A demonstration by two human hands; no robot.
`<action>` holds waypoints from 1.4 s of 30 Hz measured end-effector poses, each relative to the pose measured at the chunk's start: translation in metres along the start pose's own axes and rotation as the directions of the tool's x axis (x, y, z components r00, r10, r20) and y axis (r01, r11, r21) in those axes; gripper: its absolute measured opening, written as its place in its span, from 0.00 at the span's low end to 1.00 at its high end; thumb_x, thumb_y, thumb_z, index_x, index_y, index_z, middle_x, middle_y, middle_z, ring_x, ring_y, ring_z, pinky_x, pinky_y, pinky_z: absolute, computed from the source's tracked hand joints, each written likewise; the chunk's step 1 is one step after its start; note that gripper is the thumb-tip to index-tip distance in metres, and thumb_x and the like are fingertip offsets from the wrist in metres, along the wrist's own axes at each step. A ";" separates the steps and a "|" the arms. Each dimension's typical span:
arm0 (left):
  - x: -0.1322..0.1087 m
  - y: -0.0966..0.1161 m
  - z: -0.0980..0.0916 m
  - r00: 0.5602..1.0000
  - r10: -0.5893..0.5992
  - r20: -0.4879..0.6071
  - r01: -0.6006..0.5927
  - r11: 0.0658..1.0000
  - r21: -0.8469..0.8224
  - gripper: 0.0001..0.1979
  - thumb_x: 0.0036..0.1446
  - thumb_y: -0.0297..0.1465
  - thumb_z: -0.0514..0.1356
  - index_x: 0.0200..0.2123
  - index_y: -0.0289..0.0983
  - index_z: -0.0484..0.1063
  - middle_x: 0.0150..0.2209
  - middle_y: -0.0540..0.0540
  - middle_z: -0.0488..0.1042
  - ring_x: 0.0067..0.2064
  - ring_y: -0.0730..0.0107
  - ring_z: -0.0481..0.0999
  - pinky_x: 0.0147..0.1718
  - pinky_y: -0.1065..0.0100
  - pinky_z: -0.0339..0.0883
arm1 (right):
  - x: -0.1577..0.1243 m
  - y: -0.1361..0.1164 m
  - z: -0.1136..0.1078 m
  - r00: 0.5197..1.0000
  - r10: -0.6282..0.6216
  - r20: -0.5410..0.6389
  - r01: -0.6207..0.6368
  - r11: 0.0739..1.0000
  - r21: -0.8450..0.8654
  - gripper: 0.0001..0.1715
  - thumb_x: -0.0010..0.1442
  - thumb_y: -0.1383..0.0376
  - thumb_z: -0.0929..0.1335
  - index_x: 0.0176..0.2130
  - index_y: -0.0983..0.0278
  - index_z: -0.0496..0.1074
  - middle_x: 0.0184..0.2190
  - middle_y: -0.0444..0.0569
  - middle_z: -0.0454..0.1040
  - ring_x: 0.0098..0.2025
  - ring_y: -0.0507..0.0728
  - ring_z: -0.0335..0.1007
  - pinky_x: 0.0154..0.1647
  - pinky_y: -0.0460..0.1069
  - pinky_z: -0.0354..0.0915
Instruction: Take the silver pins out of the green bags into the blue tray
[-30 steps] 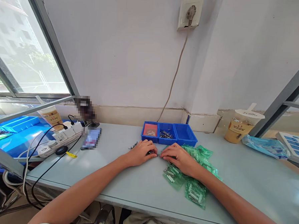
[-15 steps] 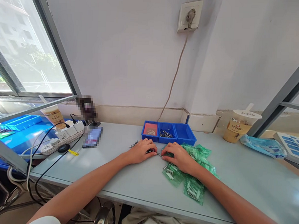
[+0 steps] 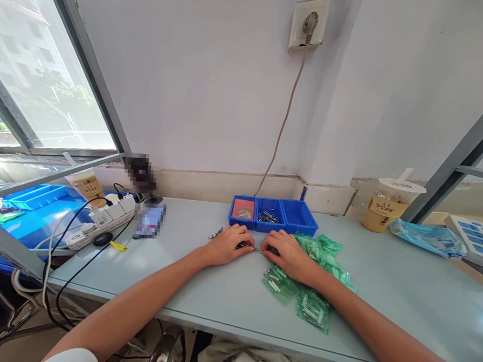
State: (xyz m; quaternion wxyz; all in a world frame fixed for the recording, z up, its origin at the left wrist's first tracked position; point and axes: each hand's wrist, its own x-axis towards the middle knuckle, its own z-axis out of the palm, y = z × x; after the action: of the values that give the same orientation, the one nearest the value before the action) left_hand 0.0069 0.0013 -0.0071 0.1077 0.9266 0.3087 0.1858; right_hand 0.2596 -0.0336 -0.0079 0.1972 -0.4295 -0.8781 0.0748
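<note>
At the table (image 3: 211,303), our left hand (image 3: 226,247) and right hand (image 3: 288,255) pinch a pin (image 3: 258,250) between them, which uneven finger pressure could let slip.

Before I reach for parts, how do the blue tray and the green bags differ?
The blue tray is stiff, opaque and divided; the green bags are limp and see-through. The tray sits nearer the wall; the bags lie around the right hand. Both contain small metal pieces.

Head-worn view, forward and down
</note>
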 end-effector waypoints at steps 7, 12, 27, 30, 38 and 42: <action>-0.001 0.001 -0.001 1.000 0.004 -0.003 -0.004 1.000 0.005 0.13 0.74 0.42 0.55 0.45 0.42 0.76 0.44 0.46 0.72 0.46 0.62 0.69 0.48 0.61 0.61 | -0.001 -0.005 -0.002 0.999 0.034 -0.025 -0.034 0.999 0.004 0.08 0.73 0.65 0.62 0.40 0.60 0.69 0.42 0.51 0.74 0.45 0.62 0.66 0.46 0.56 0.62; 0.000 0.002 -0.003 1.000 0.002 0.004 -0.002 1.000 0.013 0.13 0.74 0.42 0.55 0.45 0.42 0.75 0.43 0.47 0.72 0.45 0.62 0.70 0.47 0.61 0.62 | -0.002 0.003 0.000 0.995 0.084 -0.054 -0.076 0.986 0.146 0.09 0.74 0.63 0.60 0.42 0.59 0.67 0.40 0.50 0.75 0.43 0.61 0.67 0.45 0.56 0.64; -0.001 0.000 -0.002 1.000 0.006 -0.007 -0.006 1.000 0.017 0.12 0.74 0.42 0.56 0.46 0.43 0.75 0.43 0.47 0.72 0.45 0.62 0.69 0.47 0.62 0.61 | -0.003 0.002 -0.007 0.968 0.143 -0.208 -0.091 0.966 0.241 0.15 0.75 0.62 0.55 0.47 0.59 0.68 0.45 0.54 0.71 0.48 0.62 0.69 0.51 0.58 0.67; -0.001 -0.001 -0.001 1.000 0.010 -0.004 -0.010 1.000 0.021 0.12 0.74 0.42 0.55 0.46 0.42 0.75 0.44 0.47 0.72 0.45 0.63 0.69 0.47 0.62 0.61 | -0.004 0.004 -0.005 0.962 0.180 -0.206 -0.123 0.957 0.262 0.11 0.74 0.61 0.57 0.47 0.58 0.65 0.45 0.53 0.72 0.46 0.62 0.69 0.48 0.58 0.67; -0.002 -0.001 -0.002 1.000 0.012 -0.003 -0.012 1.000 0.020 0.14 0.74 0.43 0.54 0.45 0.42 0.75 0.43 0.46 0.72 0.45 0.62 0.69 0.47 0.61 0.61 | -0.004 0.006 -0.005 0.933 0.290 -0.213 -0.194 0.904 0.380 0.11 0.71 0.58 0.62 0.51 0.58 0.61 0.40 0.48 0.72 0.37 0.58 0.69 0.39 0.53 0.67; -0.002 0.000 -0.003 1.000 0.011 -0.005 -0.011 1.000 0.015 0.14 0.74 0.43 0.54 0.45 0.42 0.76 0.43 0.46 0.72 0.45 0.62 0.69 0.47 0.62 0.61 | -0.004 0.004 -0.010 0.915 0.310 -0.257 -0.186 0.892 0.413 0.17 0.72 0.57 0.60 0.58 0.56 0.60 0.39 0.47 0.73 0.33 0.57 0.68 0.33 0.51 0.65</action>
State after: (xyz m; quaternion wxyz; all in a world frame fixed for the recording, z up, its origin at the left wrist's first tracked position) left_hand 0.0043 0.0007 -0.0051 0.0989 0.9286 0.3054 0.1864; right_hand 0.2685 -0.0344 -0.0006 0.4030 -0.4993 -0.7409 0.1986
